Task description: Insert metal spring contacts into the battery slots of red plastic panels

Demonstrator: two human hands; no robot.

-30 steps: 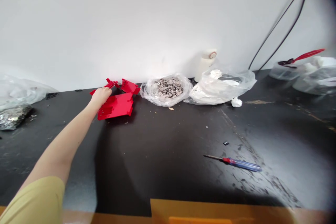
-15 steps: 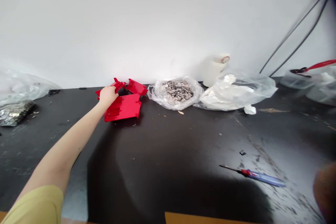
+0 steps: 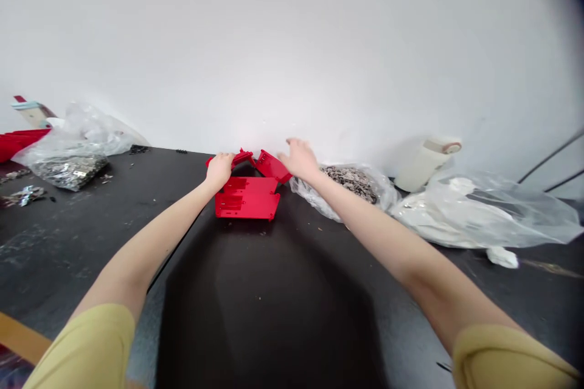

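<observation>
At the back of the black table, my left hand point(image 3: 219, 171) is closed round the left end of a red plastic part point(image 3: 241, 158). In front of it lies a flat red plastic panel point(image 3: 246, 205) with cut-outs and small tabs. A smaller red plastic piece point(image 3: 272, 166) leans behind the panel on the right. My right hand point(image 3: 300, 159) reaches over beside that smaller piece, fingers apart and holding nothing; whether its fingertips touch the piece I cannot tell.
Right of the red parts sits a clear bag of small metal pieces point(image 3: 351, 183), partly behind my right forearm. Past it are a cream-coloured container point(image 3: 424, 164) and a plastic bag with white contents point(image 3: 438, 216). Bagged metal parts point(image 3: 70, 170) lie at the left.
My right hand has come in from the lower right edge to the red parts. The view has swung left. My left hand stays at the red parts.
</observation>
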